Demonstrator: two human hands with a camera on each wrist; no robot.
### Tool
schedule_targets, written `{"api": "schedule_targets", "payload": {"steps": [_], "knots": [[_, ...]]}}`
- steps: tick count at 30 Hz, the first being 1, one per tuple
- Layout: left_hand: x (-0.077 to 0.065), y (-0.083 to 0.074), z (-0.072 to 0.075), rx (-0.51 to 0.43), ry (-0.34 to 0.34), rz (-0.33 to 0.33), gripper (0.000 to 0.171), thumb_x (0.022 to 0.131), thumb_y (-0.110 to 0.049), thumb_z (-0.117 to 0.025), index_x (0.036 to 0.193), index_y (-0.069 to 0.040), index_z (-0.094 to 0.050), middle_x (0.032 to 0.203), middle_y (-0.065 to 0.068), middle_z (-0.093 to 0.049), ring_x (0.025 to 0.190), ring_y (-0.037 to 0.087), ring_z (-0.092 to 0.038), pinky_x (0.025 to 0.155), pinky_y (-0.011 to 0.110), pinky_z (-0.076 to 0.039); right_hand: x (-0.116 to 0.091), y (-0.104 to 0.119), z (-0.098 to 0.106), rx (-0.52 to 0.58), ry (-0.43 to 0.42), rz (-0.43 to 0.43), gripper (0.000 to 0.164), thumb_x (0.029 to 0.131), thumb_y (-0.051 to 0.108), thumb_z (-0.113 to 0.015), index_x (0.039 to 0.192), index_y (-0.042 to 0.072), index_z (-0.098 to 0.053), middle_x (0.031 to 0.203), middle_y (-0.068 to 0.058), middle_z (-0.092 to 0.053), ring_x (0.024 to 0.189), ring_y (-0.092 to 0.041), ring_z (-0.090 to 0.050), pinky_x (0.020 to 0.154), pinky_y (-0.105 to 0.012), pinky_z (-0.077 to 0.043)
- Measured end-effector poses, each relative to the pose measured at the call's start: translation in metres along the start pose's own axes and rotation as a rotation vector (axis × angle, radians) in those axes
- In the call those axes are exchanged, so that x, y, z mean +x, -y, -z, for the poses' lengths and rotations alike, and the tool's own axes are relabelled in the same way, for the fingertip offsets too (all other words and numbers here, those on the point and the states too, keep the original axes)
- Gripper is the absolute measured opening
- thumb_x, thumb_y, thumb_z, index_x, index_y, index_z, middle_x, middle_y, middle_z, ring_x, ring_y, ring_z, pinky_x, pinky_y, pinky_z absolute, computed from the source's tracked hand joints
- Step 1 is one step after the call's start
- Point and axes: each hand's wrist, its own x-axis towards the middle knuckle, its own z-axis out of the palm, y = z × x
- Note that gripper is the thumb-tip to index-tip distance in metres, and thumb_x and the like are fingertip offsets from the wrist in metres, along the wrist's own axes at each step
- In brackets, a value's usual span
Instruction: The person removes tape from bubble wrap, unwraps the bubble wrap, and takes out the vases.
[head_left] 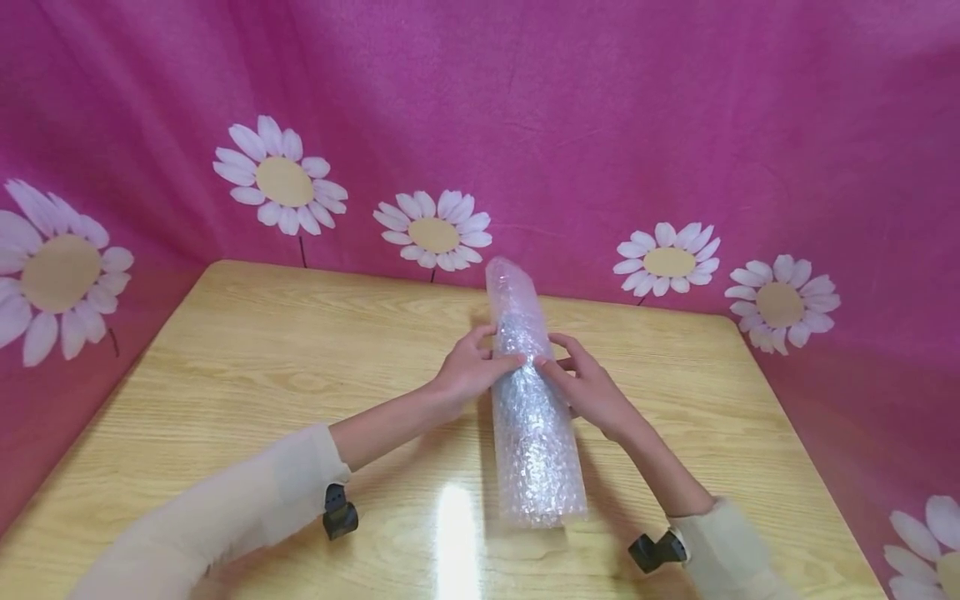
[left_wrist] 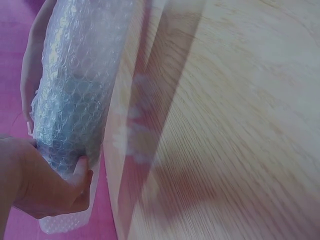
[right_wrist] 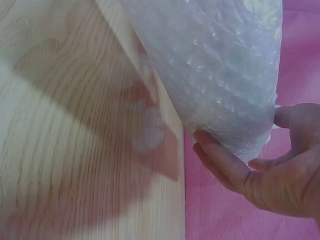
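Note:
A long roll of bubble wrap [head_left: 536, 442] lies lengthwise in front of me, its far end reaching the back edge of the table. Something darker shows through its layers in the left wrist view, but its kind is hidden. My left hand [head_left: 468, 368] grips the roll's left side, thumb on top. From the right side my right hand [head_left: 592, 387] holds it, thumb also on top and close to the other thumb. In the right wrist view, fingers [right_wrist: 225, 162] curve around the underside of the bubble wrap [right_wrist: 220, 75].
The wooden table [head_left: 300, 358] extends on both sides of the roll. Behind it and at both sides hangs a pink cloth [head_left: 555, 125] with large white daisies. A small black camera [head_left: 340, 511] sits at the left wrist and another camera [head_left: 657, 552] at the right.

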Motion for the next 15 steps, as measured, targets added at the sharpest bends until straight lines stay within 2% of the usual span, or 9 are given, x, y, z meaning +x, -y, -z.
{"api": "schedule_targets", "payload": {"steps": [8, 15], "knots": [[-0.005, 0.001, 0.009, 0.012, 0.014, 0.009, 0.069, 0.091, -0.024, -0.074, 0.150, -0.014, -0.040, 0.132, 0.016, -0.061, 0.107, 0.028, -0.065, 0.087, 0.040, -0.056, 0.000, 0.001, -0.009, 0.029, -0.003, -0.003, 0.065, 0.103, 0.042, -0.053, 0.155, 0.012, -0.028, 0.133, -0.030, -0.050, 0.104, -0.040, -0.064, 0.069, -0.046, -0.060], [-0.010, 0.001, 0.017, 0.003, 0.020, 0.015, 0.068, 0.091, -0.022, -0.075, 0.149, -0.014, -0.041, 0.127, 0.017, -0.063, 0.104, 0.028, -0.066, 0.086, 0.041, -0.057, 0.002, 0.000, -0.017, 0.048, 0.000, 0.004, 0.064, 0.103, 0.041, -0.053, 0.155, 0.013, -0.028, 0.135, -0.029, -0.050, 0.104, -0.039, -0.064, 0.069, -0.046, -0.060]]}}
